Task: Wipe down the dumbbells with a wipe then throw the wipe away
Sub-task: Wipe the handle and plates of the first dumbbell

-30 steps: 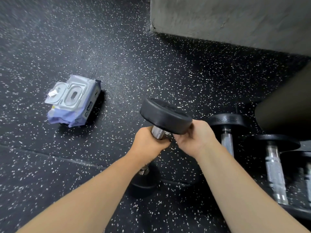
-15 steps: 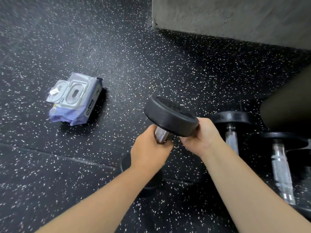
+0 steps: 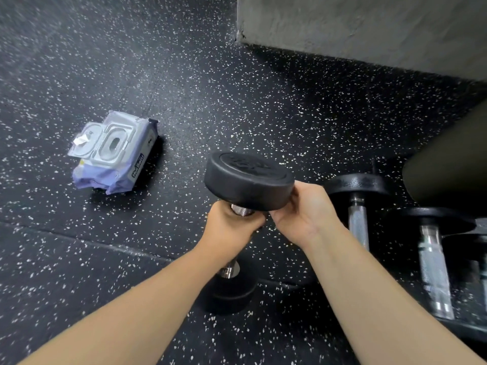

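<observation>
A black dumbbell [image 3: 247, 180] with a metal handle stands almost upright in the middle, its lower head near the floor. My left hand [image 3: 229, 227] grips the handle just under the top head. My right hand [image 3: 303, 209] holds the right rim of the top head, fingers curled under it. No wipe shows in either hand. A purple pack of wipes [image 3: 113, 154] lies on the floor to the left, lid flipped open, with a bit of white wipe sticking out.
Two more dumbbells [image 3: 358, 201] [image 3: 432, 248] lie on the floor at the right. A dark rounded shape [image 3: 448, 167] sits at the right edge. A grey concrete block [image 3: 355, 27] stands at the back. The floor [image 3: 79, 272] is black speckled rubber.
The dumbbell, tilted half a second ago, stands closer to upright now, and its top head has shifted a little. Both hands keep their hold.
</observation>
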